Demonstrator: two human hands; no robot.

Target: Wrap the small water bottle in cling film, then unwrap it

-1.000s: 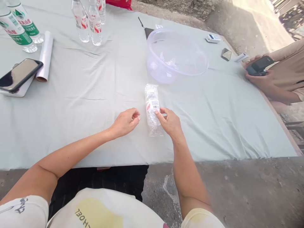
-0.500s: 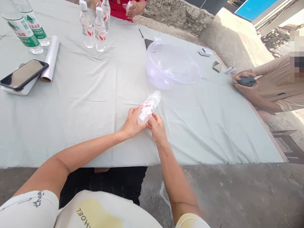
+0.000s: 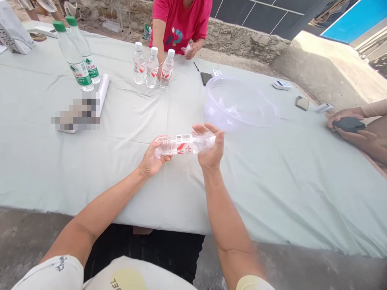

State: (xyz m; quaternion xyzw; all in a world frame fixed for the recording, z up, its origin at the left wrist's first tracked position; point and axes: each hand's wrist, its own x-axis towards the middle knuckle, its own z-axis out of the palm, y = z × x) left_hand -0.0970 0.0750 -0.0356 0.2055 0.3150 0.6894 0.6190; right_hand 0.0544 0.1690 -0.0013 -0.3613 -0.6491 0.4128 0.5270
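A small clear water bottle (image 3: 185,145) with a red and white label lies sideways between my hands, above the table. Clear, shiny plastic film seems to cover it, most visibly near the right end. My left hand (image 3: 152,159) grips the left end, thumb on top and fingers beneath. At the whitish right end, my right hand (image 3: 212,151) cradles the bottle against the palm, its fingers loosely curved behind. Just beyond it stands a translucent purple basin (image 3: 242,121) with crumpled clear plastic (image 3: 231,109) inside.
Three small water bottles (image 3: 152,68) stand across the table by a person in a red shirt (image 3: 181,24). Two green-capped bottles (image 3: 79,60) and a white roll (image 3: 104,90) are at left. Another person's hands (image 3: 347,123) hold a dark object at right.
The bottle has turned from slanted to nearly level. My right hand has moved from its lower end to its right end. The view has tilted up, showing more of the person opposite.
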